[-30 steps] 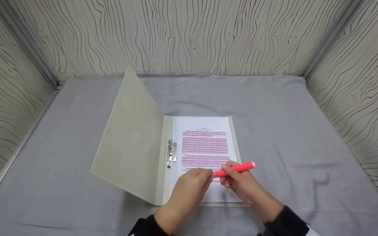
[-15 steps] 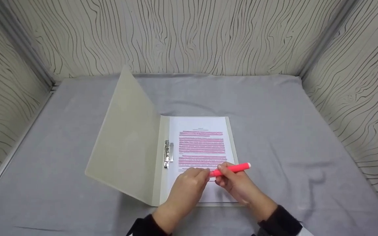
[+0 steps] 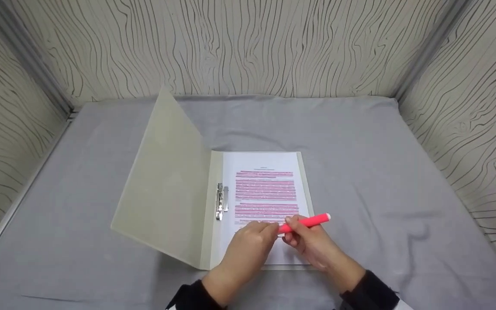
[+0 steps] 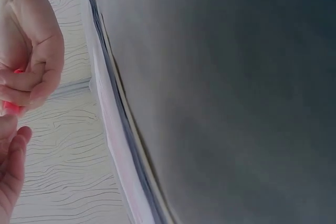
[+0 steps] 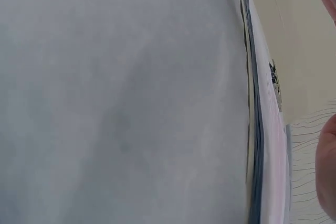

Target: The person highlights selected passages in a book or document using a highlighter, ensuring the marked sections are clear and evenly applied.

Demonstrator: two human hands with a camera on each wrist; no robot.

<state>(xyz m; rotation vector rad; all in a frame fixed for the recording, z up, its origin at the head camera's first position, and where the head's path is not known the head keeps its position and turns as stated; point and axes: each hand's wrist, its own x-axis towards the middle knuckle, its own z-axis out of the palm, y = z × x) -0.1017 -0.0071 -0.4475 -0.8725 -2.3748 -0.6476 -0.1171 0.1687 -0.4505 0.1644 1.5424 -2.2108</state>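
Note:
A bright pink highlighter (image 3: 311, 221) with a pale end slants above the lower part of the printed page (image 3: 258, 160). My right hand (image 3: 314, 245) grips its barrel between thumb and fingers. At the other end, the fingers of my left hand (image 3: 248, 247) pinch the highlighter and hide its tip; whether a cap is there I cannot tell. In the left wrist view, pink shows between the curled fingers of the right hand (image 4: 37, 59), and the left fingertips (image 4: 20, 140) meet that end. Much of the page's text is marked pink.
The page lies in an open beige folder with a metal clip (image 3: 219, 201). Its cover (image 3: 162, 185) stands tilted up on the left. A grey cloth (image 3: 373, 172) spreads beneath, and wood-grain patterned panels (image 3: 248, 47) rise around the back and sides.
The head view has shifted slightly. Both hands stay together over the page, and less of the highlighter's left end shows beside the left fingers than a second ago.

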